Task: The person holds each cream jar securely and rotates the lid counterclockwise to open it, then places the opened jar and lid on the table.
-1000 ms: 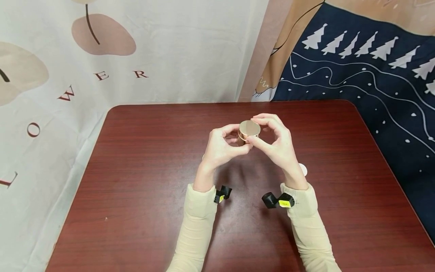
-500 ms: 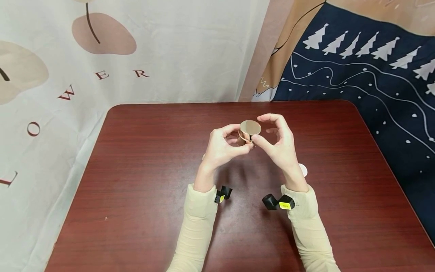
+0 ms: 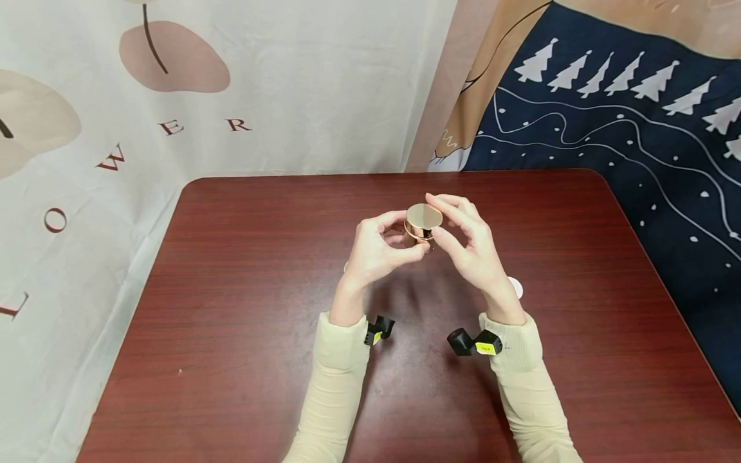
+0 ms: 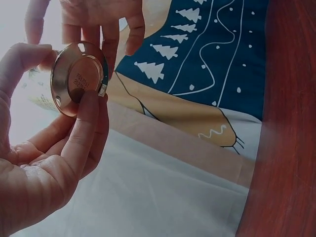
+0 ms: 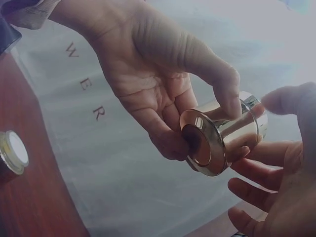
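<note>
A small, shiny gold round container (image 3: 424, 216) with a flat mirror-like top is held up above the table. My left hand (image 3: 373, 252) grips its lower part, thumb at the near side and fingers round the far side. My right hand (image 3: 476, 252) has its thumb at the near side of the upper part and its fingertips at the back rim. The left wrist view shows the container's base (image 4: 83, 68), which bears small printed characters. Seen in the right wrist view, the gold container (image 5: 239, 129) lies between both hands, a seam ring running round it.
The reddish-brown wooden table (image 3: 260, 386) spreads beneath both arms. Partly behind my right wrist is a white disc-topped jar (image 3: 516, 287); the right wrist view shows this jar (image 5: 16, 148) with a gold rim. Patterned curtains (image 3: 324, 96) hang behind the table.
Half a second ago my right fingers had lifted off the back rim, spread to the right; now they are back on it. My left hand has kept its grip on the container.
</note>
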The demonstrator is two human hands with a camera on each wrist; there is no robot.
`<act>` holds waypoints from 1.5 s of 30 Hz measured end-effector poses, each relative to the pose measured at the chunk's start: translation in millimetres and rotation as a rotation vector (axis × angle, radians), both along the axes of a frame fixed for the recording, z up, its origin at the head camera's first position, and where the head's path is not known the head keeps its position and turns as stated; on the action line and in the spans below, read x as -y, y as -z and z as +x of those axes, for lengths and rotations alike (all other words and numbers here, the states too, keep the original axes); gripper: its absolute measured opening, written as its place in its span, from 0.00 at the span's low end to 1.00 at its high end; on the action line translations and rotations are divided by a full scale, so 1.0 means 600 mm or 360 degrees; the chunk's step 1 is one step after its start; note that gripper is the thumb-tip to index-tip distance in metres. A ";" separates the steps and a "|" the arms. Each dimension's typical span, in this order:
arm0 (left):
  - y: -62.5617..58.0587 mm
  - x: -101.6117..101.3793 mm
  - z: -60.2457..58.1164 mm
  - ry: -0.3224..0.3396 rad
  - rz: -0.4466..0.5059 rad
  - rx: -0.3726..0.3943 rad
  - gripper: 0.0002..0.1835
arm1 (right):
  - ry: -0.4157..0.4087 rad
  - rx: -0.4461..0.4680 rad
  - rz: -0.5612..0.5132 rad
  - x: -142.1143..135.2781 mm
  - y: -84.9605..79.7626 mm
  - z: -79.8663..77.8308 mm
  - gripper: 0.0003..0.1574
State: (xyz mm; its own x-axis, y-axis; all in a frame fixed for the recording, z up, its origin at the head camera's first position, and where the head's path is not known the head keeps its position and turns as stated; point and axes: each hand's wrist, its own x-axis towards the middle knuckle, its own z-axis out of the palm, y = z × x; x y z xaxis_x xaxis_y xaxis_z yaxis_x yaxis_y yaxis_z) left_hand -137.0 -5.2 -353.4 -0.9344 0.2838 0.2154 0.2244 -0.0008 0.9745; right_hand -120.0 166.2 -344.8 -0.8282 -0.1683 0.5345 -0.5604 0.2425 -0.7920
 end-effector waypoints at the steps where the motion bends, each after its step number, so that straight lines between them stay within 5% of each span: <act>1: 0.000 0.000 0.000 0.0003 0.0001 0.0000 0.22 | 0.0006 0.0000 0.0006 0.000 0.001 -0.001 0.30; 6: -0.002 0.001 0.000 0.0018 0.0019 -0.0007 0.23 | 0.0079 0.0098 -0.0052 0.009 -0.005 0.004 0.37; 16: -0.002 -0.002 0.000 0.0017 0.0010 -0.0031 0.21 | 0.0091 0.0091 -0.0202 0.030 -0.043 0.026 0.24; 31: 0.004 -0.001 0.000 0.0036 0.0011 -0.0030 0.21 | 0.0037 0.0021 -0.0266 0.015 -0.007 0.006 0.27; 45: 0.008 0.000 -0.001 0.0009 -0.0037 -0.0006 0.23 | 0.0043 -0.0064 -0.0378 -0.001 -0.003 0.003 0.29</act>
State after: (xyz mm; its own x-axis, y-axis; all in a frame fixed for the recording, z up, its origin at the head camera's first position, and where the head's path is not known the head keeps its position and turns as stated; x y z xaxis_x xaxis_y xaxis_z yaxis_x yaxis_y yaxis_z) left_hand -137.8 -5.4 -357.9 -0.9319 0.2942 0.2122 0.2282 0.0207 0.9734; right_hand -118.1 167.0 -342.7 -0.8078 -0.0120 0.5893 -0.5887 0.0673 -0.8055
